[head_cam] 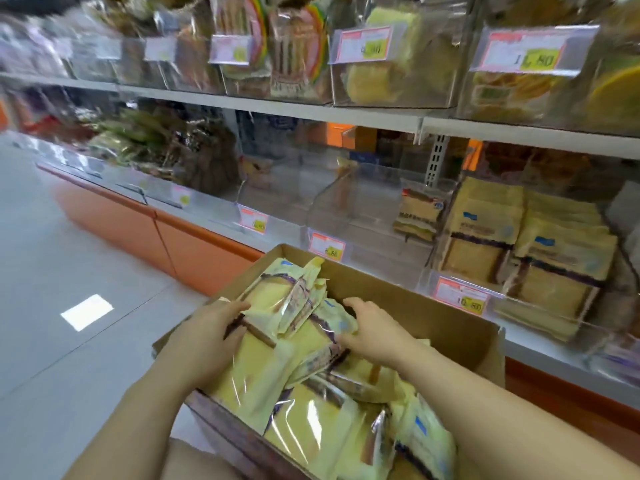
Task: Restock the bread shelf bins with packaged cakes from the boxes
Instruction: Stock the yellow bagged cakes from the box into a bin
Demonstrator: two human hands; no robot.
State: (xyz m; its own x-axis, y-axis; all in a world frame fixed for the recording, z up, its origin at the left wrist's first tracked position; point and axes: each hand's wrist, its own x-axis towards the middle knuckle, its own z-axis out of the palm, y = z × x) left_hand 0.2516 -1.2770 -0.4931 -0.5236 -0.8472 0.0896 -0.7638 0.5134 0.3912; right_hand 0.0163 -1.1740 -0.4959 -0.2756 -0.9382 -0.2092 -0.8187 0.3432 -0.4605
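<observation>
Head view, shelf aisle. Item: cardboard box (408, 299), open, near centre, in front of the lower shelf, filled with a loose heap of packaged cakes (311, 427) in yellow and clear wrappers. Left hand (211, 337): at the box's left side, fingers curled over the edge of a pack on top of the heap, grasping it. Right hand (374, 337): further right on the same heap, fingers bent down into the wrappers, grasping a pack. Right bin (427, 280): clear plastic, lower shelf, far right of the box, holding stacked cakes (526, 244) of the same kind, with a price tag (462, 297) on its front. Middle bin (346, 209): clear, just left of the right bin, one single pack (417, 216) against its right wall. Upper shelf (346, 112): a row of clear bins with assorted wrapped bakery goods, blurred. Orange base (138, 230): runs below the lower shelf, left. Floor (69, 254): pale tiles.
</observation>
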